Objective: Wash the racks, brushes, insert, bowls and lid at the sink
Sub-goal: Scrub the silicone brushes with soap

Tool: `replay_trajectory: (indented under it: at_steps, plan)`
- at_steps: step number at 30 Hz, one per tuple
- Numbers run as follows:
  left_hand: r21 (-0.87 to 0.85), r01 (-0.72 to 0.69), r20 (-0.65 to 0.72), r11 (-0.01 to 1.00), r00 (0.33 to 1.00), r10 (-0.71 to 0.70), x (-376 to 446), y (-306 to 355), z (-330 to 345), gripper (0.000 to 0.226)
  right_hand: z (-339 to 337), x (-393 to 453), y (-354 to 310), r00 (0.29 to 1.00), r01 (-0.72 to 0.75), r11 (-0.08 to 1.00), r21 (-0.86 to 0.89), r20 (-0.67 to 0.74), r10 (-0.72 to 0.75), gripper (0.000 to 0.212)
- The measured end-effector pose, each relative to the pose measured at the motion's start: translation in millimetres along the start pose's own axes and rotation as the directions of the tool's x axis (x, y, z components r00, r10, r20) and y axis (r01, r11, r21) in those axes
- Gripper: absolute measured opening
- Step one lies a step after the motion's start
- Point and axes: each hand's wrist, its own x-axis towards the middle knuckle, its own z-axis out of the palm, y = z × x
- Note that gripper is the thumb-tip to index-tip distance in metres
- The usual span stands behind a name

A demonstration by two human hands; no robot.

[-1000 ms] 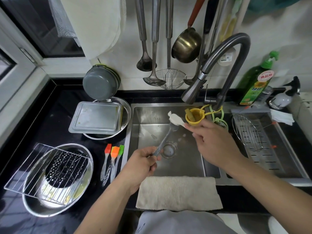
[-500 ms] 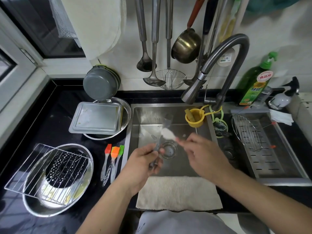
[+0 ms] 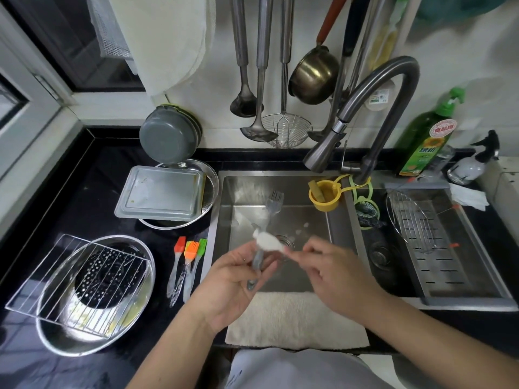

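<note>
Left hand (image 3: 238, 279) curled around handle of clear silicone basting brush (image 3: 265, 228), bristles pointing far, over the steel sink basin (image 3: 280, 279). Right hand (image 3: 331, 273) pinching a small white sponge pad (image 3: 266, 241) against the brush's handle. On black counter left of sink: three coloured basting brushes (image 3: 188, 262), wire rack (image 3: 78, 279) across round steel bowl (image 3: 56, 332) holding a black perforated insert (image 3: 109, 273).
</note>
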Motion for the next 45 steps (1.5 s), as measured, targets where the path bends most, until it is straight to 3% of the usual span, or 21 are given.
replay_trajectory:
  at_steps: [2,6,10,14,16,19,22,24,26,29,33,36,39,42,45]
  plan:
    - [-0.012,-0.005,0.046,1.0,0.999,0.005,-0.7,-3.0,0.3,0.062,0.1,5.5,0.9,0.999,-0.039,0.999,-0.022,-0.032,0.039,0.055]
    - [-0.183,-0.033,-0.01,0.983,0.999,0.032,1.7,-0.6,0.9,0.069,8.7,-15.9,-30.6,0.977,0.11,0.991,0.071,0.176,-0.121,0.052]
    - [-0.342,-0.063,-0.067,0.938,0.997,0.042,-0.8,4.7,5.0,0.058,8.4,5.8,-12.9,0.994,0.098,0.995,-0.021,0.047,-0.097,0.053]
    - [-0.341,-0.072,-0.182,0.937,0.983,0.01,-3.4,11.0,8.8,0.051,15.3,-6.0,-32.4,0.964,0.172,0.982,0.075,0.191,-0.183,0.05]
    - [-0.292,-0.055,-0.215,0.955,0.977,-0.009,-4.6,9.5,2.5,0.041,17.3,-4.9,-28.9,0.959,0.203,0.978,0.034,0.192,-0.206,0.05]
    - [-0.266,-0.067,-0.283,0.962,0.959,-0.012,-4.3,6.2,-12.2,0.032,28.2,10.1,-18.7,0.971,0.197,0.979,-0.05,0.149,-0.187,0.053]
    - [-0.255,-0.143,-0.377,0.956,0.925,0.038,-10.3,9.6,-32.0,0.032,52.1,7.9,-20.9,0.962,0.13,0.99,0.05,0.235,-0.138,0.049]
    - [-0.177,-0.212,-0.442,0.961,0.89,0.115,-19.5,13.4,-55.0,0.031,73.2,4.5,-16.1,0.956,0.078,0.997,0.028,0.282,-0.082,0.051]
    - [-0.061,-0.254,-0.533,0.965,0.826,0.184,-36.9,17.6,-86.0,0.028,93.1,7.4,-15.6,0.938,0.021,1.0,-0.008,0.346,-0.016,0.052]
    - [0.14,-0.249,-0.725,0.958,0.633,0.27,-82.1,25.9,-138.6,0.031,121.8,29.3,-52.7,0.882,-0.004,1.0,0.001,0.471,0.003,0.047]
    - [0.306,-0.121,-0.878,0.944,0.348,0.329,-145.3,36.6,-204.1,0.029,182.5,90.2,-136.3,0.862,-0.029,0.993,0.11,0.506,-0.031,0.042]
    - [0.382,-0.011,-0.896,0.924,0.239,0.374,-174.8,43.5,-242.5,0.024,232.9,126.0,-185.0,0.854,-0.043,0.991,0.123,0.52,-0.027,0.042]
    - [0.41,0.019,-0.89,0.912,0.228,0.395,-187.2,46.2,-261.6,0.025,263.8,142.9,-206.1,0.875,-0.102,0.99,0.096,0.482,0.043,0.041]
    - [0.405,-0.009,-0.873,0.914,0.294,0.389,-187.0,42.8,-262.4,0.022,279.0,145.8,-211.2,0.862,-0.135,0.991,0.022,0.496,0.106,0.042]
    - [0.396,-0.036,-0.851,0.918,0.362,0.381,-177.1,40.4,-253.2,0.02,279.8,145.2,-206.1,0.845,-0.168,0.983,0.075,0.525,0.105,0.047]
